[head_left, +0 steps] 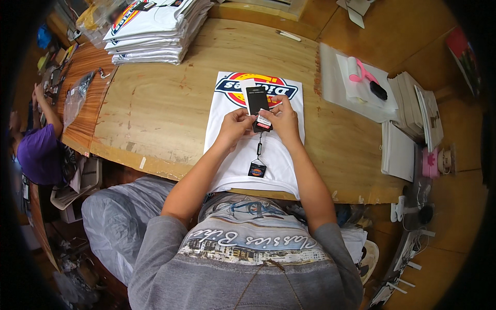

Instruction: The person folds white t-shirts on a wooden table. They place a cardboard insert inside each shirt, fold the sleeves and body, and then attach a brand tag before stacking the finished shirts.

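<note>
A folded white T-shirt with a coloured printed logo lies on the wooden table in front of me. Above it I hold a black hang tag with a white card behind it. My left hand pinches the tag's lower left edge. At its lower right, my right hand has the thumb by a small white and red sticker and the fingers curled round the edge. A black cord runs from the tag down to the neck label of the shirt.
A stack of folded white T-shirts stands at the far left. To the right are a pink-handled lint roller on white sheets, and piled papers. A pen lies at the back. At the left sits a person in purple.
</note>
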`<action>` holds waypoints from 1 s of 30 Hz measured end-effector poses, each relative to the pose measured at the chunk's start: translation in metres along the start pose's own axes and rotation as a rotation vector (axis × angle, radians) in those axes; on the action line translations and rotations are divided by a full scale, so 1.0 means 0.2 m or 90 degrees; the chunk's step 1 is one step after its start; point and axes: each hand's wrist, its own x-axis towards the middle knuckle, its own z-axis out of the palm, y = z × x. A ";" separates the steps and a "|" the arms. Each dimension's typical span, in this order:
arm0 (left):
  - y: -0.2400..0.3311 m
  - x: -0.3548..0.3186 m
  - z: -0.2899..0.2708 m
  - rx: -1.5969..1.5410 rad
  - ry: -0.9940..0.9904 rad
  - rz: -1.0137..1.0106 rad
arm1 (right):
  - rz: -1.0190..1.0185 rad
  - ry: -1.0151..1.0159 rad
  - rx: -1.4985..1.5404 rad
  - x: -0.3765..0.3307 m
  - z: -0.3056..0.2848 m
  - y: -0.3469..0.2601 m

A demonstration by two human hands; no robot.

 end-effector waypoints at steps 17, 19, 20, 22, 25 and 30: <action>-0.04 -0.01 0.00 0.003 -0.033 0.051 | 0.086 -0.284 0.348 -0.06 0.01 0.05; -0.01 -0.02 0.01 -0.018 -0.045 0.036 | 0.101 -0.306 0.366 -0.07 0.00 0.04; 0.01 -0.03 0.01 -0.028 -0.050 0.028 | 0.098 -0.320 0.397 -0.07 0.00 0.04; -0.01 0.00 -0.03 -0.008 -0.081 0.013 | 0.090 -0.349 0.458 -0.07 -0.02 0.07; 0.02 -0.01 -0.04 -0.005 -0.093 -0.004 | 0.150 -0.426 0.603 -0.07 -0.06 0.09; 0.01 -0.02 -0.07 -0.036 -0.098 0.006 | 0.202 -0.476 0.768 -0.09 -0.09 0.11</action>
